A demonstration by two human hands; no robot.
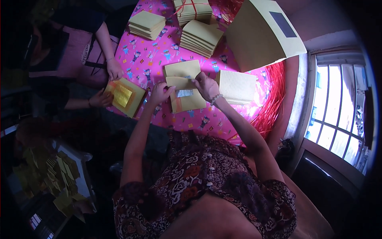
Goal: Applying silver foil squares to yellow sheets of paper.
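A yellow joss paper sheet is bent up in front of me, its edge raised between my hands. Closed fingers of my left hand grip its left side. My right hand pinches the right end; a beaded bracelet circles that wrist. Beneath lies more yellow paper with a silver foil patch and a reddish mark. Another yellow sheet shows just beyond the raised edge. Right of my right hand sits a thick stack of pale yellow paper.
A pink patterned cloth covers the table. Yellow stacks stand at the back, one tied with red string. A large cardboard box and red strands lie right. At left, another person's hands touch gold-foiled paper.
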